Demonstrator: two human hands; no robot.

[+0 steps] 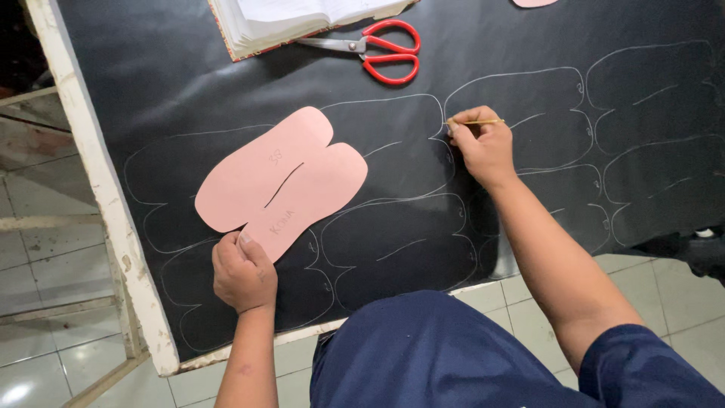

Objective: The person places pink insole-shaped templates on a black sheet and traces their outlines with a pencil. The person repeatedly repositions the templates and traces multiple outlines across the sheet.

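The left hand [243, 272] sits nearest the person, fingers curled together, thumb and fingertips pressing the near edge of the pink template [281, 183]. The template lies flat on the black sheet [189, 83] just beyond that hand, slanting away toward the right hand, with a curved slit along its middle. For clean work, the left hand should in all likelihood keep firm downward pressure so the template does not creep across the sheet

Pale traced outlines [393, 242] of the same shape lie around both hands, packed close together. New placements are best nested against existing lines to save material

The right hand [483, 147] rests farther out, apart from the template, its fingers closed on a thin pencil [483, 122], whose shaft points away to the right of that hand. The tip is hidden by the fingers, so contact with the sheet cannot be confirmed. A low, steady wrist should help keep the line even

Beyond both hands, red-handled scissors [381, 49] lie beside an open book [294, 19]. The white edge of the surface [98, 189] runs left of the left hand
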